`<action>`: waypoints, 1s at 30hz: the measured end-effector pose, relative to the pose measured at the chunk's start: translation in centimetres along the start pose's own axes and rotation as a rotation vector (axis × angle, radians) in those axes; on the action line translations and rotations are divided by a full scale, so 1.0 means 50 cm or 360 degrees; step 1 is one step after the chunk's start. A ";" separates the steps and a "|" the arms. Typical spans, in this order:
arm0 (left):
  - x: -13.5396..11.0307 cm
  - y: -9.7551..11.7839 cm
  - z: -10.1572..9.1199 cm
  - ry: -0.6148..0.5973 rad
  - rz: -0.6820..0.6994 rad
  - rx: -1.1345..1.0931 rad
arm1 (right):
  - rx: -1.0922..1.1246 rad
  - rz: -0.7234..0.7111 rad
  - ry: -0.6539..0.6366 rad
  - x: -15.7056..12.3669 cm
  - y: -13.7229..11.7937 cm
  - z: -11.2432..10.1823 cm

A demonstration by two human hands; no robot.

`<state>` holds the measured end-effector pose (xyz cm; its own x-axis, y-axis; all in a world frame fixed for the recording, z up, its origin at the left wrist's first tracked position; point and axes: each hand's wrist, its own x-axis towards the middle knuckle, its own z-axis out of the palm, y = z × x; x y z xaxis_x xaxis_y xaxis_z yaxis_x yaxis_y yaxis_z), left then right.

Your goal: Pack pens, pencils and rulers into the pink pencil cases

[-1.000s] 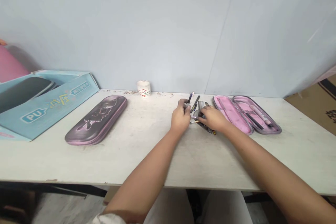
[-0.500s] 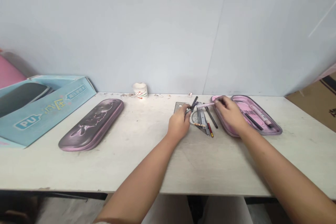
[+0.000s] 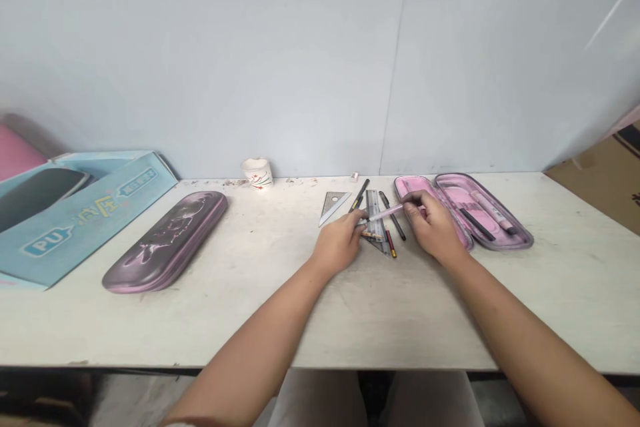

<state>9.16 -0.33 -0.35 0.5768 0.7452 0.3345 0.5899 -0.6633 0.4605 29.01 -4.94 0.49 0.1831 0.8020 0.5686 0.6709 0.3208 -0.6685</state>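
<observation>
My right hand [image 3: 433,223] pinches one end of a slim pale pink pen [image 3: 393,210] above the stationery. At the pen's other end, my left hand [image 3: 340,238] has its fingers closed; the tip there is partly hidden. Beneath and around them lie a clear ruler [image 3: 373,201], a set square [image 3: 331,205], black pens [image 3: 395,219] and a short red-and-black pencil [image 3: 391,244]. Just right of my right hand, a pink-lined pencil case [image 3: 523,240] lies open, with a black pen [image 3: 477,223] and a pink marker [image 3: 493,212] inside.
To the left rests a closed dark pencil case [image 3: 165,240] with a pink edge. A blue box [image 3: 100,213] stands at the far left, a paper cup [image 3: 257,174] and a small eraser [image 3: 354,177] near the wall. A cardboard box [image 3: 600,180] is at the right.
My right hand has brought the pink pen down and left, away from the open case. My left hand has shifted off the set square and black pen to the pink pen's end. The view shifted slightly.
</observation>
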 end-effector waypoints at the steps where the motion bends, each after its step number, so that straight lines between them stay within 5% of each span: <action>1: 0.000 0.002 0.001 0.0000 -0.0028 -0.0013 | 0.0016 -0.0032 -0.0045 -0.001 -0.003 0.000; 10: -0.001 0.010 -0.005 0.0027 -0.0058 -0.0049 | -0.0374 0.0041 -0.0205 -0.006 0.000 -0.001; 16: 0.003 0.016 -0.008 0.0131 -0.0155 -0.0375 | -0.0150 0.0092 -0.0178 -0.009 -0.004 0.001; 23: 0.007 0.011 0.009 -0.0059 -0.0331 -0.1055 | 0.0078 0.0117 0.0053 -0.006 0.007 -0.002; 30: 0.009 0.011 0.006 0.0101 -0.0337 -0.1135 | -0.0045 0.0183 -0.0012 -0.008 -0.003 -0.013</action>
<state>9.92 -0.36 -0.20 0.4450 0.8690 0.2165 0.1624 -0.3161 0.9347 29.31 -5.63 0.65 0.2546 0.8364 0.4855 0.6660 0.2123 -0.7151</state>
